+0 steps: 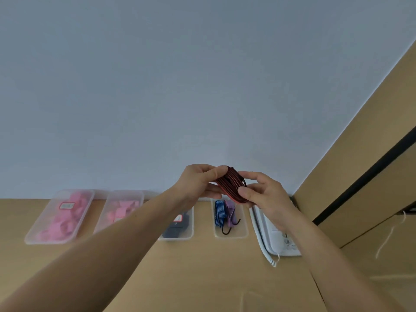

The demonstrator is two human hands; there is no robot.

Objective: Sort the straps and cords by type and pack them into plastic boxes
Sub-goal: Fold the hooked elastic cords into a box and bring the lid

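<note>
Both hands hold a folded red-and-black striped elastic cord (230,185) in the air above the desk. My left hand (198,182) grips its left end with thumb on top. My right hand (263,197) pinches its right end between thumb and fingers. Directly below stands an open clear plastic box (243,230) with a blue striped cord (219,212), a purple cord (230,213) and black hooks. A second clear box (190,230) with dark navy straps lies to the left, partly hidden by my left forearm.
Two closed clear boxes of pink straps (60,217) (119,212) lie at the far left along the wall. A white desk telephone (279,237) with its cord sits right of the boxes. A wooden partition (360,172) rises on the right.
</note>
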